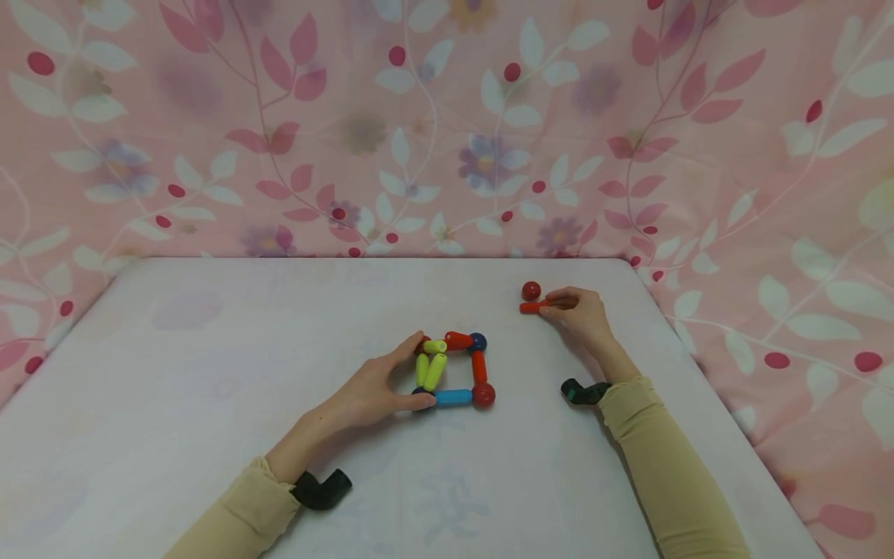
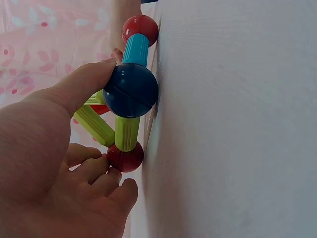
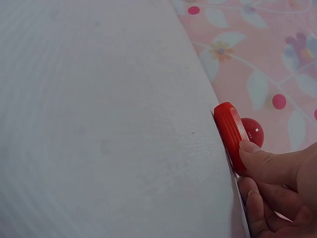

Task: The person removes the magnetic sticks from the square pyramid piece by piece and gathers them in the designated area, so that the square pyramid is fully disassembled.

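Left hand (image 1: 370, 394) grips multicoloured, plastic-looking rod-and-ball frame (image 1: 436, 371) on white table (image 1: 279, 326); right hand (image 1: 580, 312) pinches ridged red rod (image 1: 531, 308) beside glossy red ball (image 1: 531, 290). Likely fetching step; next seems to want a clean lift.

The dark blue ball (image 2: 131, 90) looks like smooth, glossy plastic with a fine seam; the loose red ball (image 1: 531, 290) shines too. The red rod (image 3: 229, 131) and lime rod (image 2: 127, 134) look like ribbed plastic. The tabletop (image 1: 209, 373) appears matt, the flowered backdrop (image 1: 447, 132) soft cloth, the sleeve (image 1: 670, 466) matt fabric.
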The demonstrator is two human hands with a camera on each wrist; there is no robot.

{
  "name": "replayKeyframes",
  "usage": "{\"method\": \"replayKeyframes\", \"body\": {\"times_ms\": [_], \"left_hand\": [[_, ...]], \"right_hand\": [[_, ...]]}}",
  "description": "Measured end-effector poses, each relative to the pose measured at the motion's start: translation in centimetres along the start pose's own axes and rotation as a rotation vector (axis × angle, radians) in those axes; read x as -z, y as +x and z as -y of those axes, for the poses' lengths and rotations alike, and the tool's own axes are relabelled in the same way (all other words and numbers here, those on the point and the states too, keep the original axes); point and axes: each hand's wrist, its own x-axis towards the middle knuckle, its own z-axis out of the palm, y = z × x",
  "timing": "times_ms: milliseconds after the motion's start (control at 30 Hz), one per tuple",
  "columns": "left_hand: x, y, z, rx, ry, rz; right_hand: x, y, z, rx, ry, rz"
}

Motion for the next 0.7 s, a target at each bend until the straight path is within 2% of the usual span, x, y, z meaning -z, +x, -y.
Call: {"method": "replayKeyframes", "body": {"times_ms": [400, 700], "left_hand": [[-0.08, 0.05, 0.06, 0.01, 0.009, -0.001], [-0.12, 0.05, 0.07, 0.011, 0.006, -0.002]], "right_hand": [[0.14, -0.15, -0.04, 0.006, 0.042, 0.011], [0.13, -0.11, -0.03, 0.013, 0.017, 0.007]]}}
